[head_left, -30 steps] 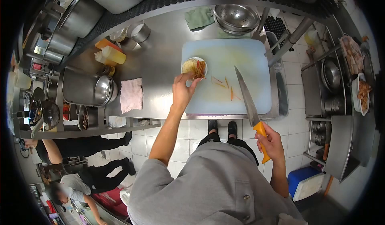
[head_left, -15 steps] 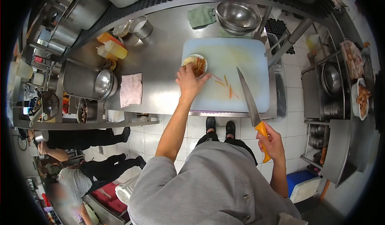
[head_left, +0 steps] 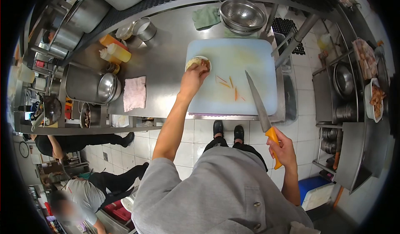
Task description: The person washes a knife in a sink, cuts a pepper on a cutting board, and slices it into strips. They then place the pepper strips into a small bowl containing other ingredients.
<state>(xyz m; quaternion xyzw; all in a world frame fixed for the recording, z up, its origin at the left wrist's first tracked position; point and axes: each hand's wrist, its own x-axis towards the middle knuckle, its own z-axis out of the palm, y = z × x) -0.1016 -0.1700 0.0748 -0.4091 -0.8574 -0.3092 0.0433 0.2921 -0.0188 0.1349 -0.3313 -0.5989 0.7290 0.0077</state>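
A chef's knife with a yellow handle is held in my right hand, its blade pointing forward over the right part of the white cutting board. At the board's left edge stands a small white bowl, with pale shreds and orange strips in it. My left hand reaches into this bowl with its fingers bunched together; what lies between the fingertips is hidden. Several loose carrot strips are scattered on the middle of the board.
A colander and a green cloth sit behind the board. To the left are a pink cloth, squeeze bottles and a metal pot. A shelf with pots overhangs the counter. Two people are at the lower left.
My left hand's fingers have drawn together at the bowl, where they were spread before. The view shifted slightly. The knife stays in my right hand. The people at the left have moved.
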